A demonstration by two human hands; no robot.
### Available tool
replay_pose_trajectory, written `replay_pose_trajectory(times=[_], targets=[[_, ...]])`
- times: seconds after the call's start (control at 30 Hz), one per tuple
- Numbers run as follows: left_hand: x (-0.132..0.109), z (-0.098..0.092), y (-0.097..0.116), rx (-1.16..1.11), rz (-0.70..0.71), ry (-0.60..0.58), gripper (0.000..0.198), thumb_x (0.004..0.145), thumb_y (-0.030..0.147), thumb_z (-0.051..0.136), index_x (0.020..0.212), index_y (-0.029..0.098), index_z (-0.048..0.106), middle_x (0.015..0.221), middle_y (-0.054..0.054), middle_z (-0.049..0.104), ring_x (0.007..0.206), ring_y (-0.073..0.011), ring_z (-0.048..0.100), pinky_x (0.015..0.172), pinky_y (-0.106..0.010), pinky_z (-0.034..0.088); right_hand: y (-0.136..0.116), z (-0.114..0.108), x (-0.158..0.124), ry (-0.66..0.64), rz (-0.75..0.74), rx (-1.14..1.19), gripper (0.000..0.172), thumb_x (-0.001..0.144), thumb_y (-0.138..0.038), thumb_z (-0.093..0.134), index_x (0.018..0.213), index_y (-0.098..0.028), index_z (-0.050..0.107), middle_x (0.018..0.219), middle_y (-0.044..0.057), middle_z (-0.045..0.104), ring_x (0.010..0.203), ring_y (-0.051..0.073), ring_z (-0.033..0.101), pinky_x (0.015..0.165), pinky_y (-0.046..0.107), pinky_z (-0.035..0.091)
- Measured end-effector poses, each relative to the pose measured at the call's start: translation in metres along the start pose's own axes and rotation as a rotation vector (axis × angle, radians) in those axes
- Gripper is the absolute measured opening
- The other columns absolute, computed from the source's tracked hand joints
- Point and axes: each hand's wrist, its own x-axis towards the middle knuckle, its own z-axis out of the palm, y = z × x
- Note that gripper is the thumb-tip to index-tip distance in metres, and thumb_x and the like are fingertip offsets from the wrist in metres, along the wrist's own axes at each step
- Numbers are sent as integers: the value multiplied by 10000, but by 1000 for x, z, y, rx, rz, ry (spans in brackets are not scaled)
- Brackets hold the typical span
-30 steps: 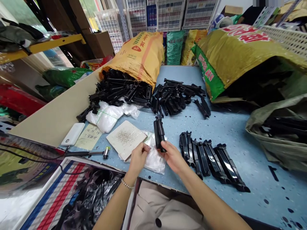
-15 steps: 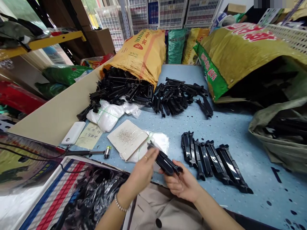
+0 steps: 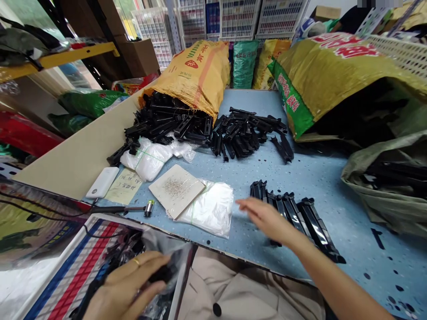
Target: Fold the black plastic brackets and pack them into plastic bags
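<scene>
My left hand is down at the lower left, over the striped woven bag beside the table, fingers curled round a black plastic part among clear plastic bags. My right hand reaches over the blue table with fingers stretched out and nothing in it. It partly covers the near end of a row of black plastic parts lying side by side.
A white bag of small pieces and a card with tiny metal bits lie left of my right hand. A hammer, power bank, black part piles, an orange sack and large sacks surround them.
Both hands held one black part above the table edge. Now my left hand has carried it down into the striped bag, and my right hand has let go and moved right to the row.
</scene>
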Motion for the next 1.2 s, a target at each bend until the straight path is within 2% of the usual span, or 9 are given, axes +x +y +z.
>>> replay_pose_trajectory(times=[0.07, 0.13, 0.3, 0.43, 0.57, 0.7, 0.8, 1.03, 1.2], targets=[[-1, 4, -21, 68, -83, 50, 357, 789, 367, 609, 1142, 389, 654, 1098, -1, 727, 956, -255, 700, 831, -355, 596, 28, -24, 21, 128, -50, -378, 501, 835, -43, 398, 1248, -227, 613, 1286, 121, 595, 1210, 294, 513, 979, 490, 429], [19, 25, -24, 94, -142, 81, 303, 796, 339, 588, 1079, 286, 685, 1100, -56, 722, 970, -275, 690, 838, -383, 584, 51, -39, 40, 109, -106, -623, 558, 770, 32, 394, 1202, -219, 642, 1335, 120, 571, 1299, 302, 442, 1011, 510, 402], [114, 106, 35, -189, -88, 143, 191, 868, 208, 505, 990, 164, 646, 1045, -127, 661, 980, -247, 642, 872, -396, 528, 67, -62, 60, -45, -231, -707, 492, 787, 6, 394, 1090, -239, 696, 1255, 69, 644, 1262, 261, 504, 1016, 458, 418], [160, 142, 64, -339, -231, 186, 50, 783, 146, 597, 825, 142, 624, 1060, -165, 621, 980, -291, 607, 861, -440, 480, 57, -84, 41, 81, -105, -580, 420, 828, -126, 453, 1174, -260, 652, 1253, 58, 641, 1112, 270, 610, 937, 427, 474], [170, 140, 43, -459, -326, 178, 158, 754, 100, 565, 621, 184, 549, 748, -52, 640, 707, -192, 614, 709, -323, 465, 40, -72, 11, 203, 149, -121, 335, 824, -347, 592, 1135, -249, 666, 1072, 60, 714, 955, 286, 657, 852, 424, 504], [171, 130, 20, -612, -425, 195, 203, 680, 214, 671, 587, 201, 491, 594, 25, 588, 570, -140, 562, 582, -252, 414, 16, -20, 1, 137, 295, 645, 351, 798, -434, 670, 1056, -197, 695, 1008, 87, 730, 923, 256, 667, 826, 397, 518], [171, 130, 16, -717, -464, 200, 201, 669, 265, 672, 620, 206, 487, 532, 58, 533, 494, -117, 506, 515, -228, 374, -3, 13, 9, 74, 313, 994, 322, 776, -411, 720, 994, -174, 712, 1015, 102, 730, 985, 242, 658, 854, 369, 512], [173, 138, 19, -830, -504, 255, 341, 578, 277, 744, 646, 214, 416, 545, 92, 479, 495, -89, 438, 511, -207, 341, -14, 42, 42, 35, 289, 1291, 273, 727, -365, 774, 892, -155, 717, 888, 84, 751, 906, 213, 688, 835, 335, 523], [165, 129, 15, -918, -467, 214, 244, 642, 270, 682, 687, 213, 449, 624, 46, 595, 561, -118, 558, 555, -227, 426, -9, 52, 55, 112, 334, 1346, 263, 680, -361, 809, 810, -153, 714, 795, 63, 747, 832, 189, 706, 821, 294, 526]])
